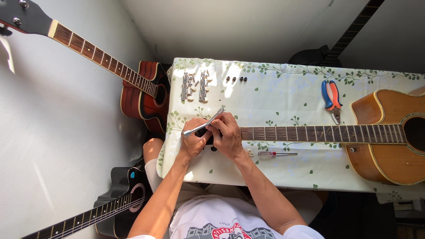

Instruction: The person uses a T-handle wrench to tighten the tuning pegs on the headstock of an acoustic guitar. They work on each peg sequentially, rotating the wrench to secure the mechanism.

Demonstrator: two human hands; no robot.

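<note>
L hand (193, 140) grips metal wrench (204, 122).

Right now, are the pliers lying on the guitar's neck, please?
No, the pliers lie on the tablecloth above the guitar neck, apart from it.

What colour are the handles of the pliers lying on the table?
The pliers have one blue handle and one orange-red handle, seen in the head view.
</note>
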